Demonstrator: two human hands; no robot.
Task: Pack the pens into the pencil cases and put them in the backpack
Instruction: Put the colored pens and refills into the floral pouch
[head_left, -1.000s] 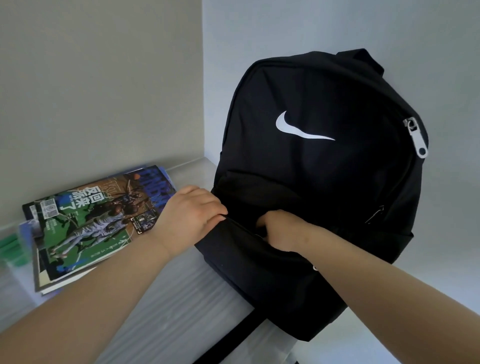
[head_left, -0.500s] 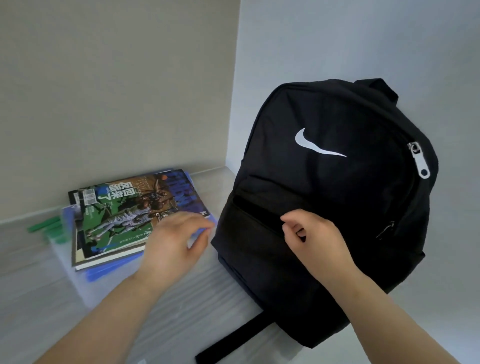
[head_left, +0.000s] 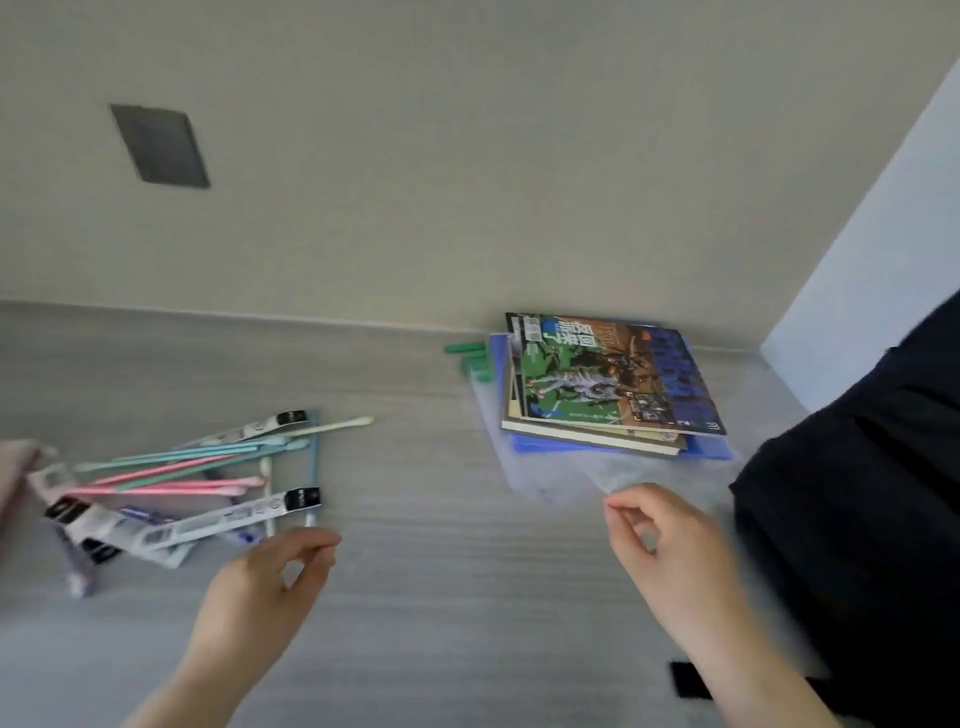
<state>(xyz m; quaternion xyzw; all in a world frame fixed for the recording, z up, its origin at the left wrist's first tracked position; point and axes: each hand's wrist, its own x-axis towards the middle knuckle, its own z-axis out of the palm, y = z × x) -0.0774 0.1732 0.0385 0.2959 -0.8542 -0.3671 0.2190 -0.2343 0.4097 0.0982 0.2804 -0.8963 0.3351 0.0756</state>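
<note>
A loose pile of pens, pink, teal and pale, lies on the grey table at the left with several packaged pens among them. At the far left edge shows a sliver of a pinkish pencil case, blurred. The black backpack fills the right edge, only partly in view. My left hand hovers just right of the pens, fingers loosely curled, holding nothing. My right hand hangs over the table left of the backpack, also empty with thumb and fingers apart.
A stack of magazines rests on a blue folder and a clear sleeve against the back wall. Green markers lie left of the stack. A dark wall plate sits high on the beige wall. A black strap lies near the front.
The view has swung left, off the backpack and onto the pens. Both hands have left the backpack's front pocket and now hover over the table, the left one near the pens.
</note>
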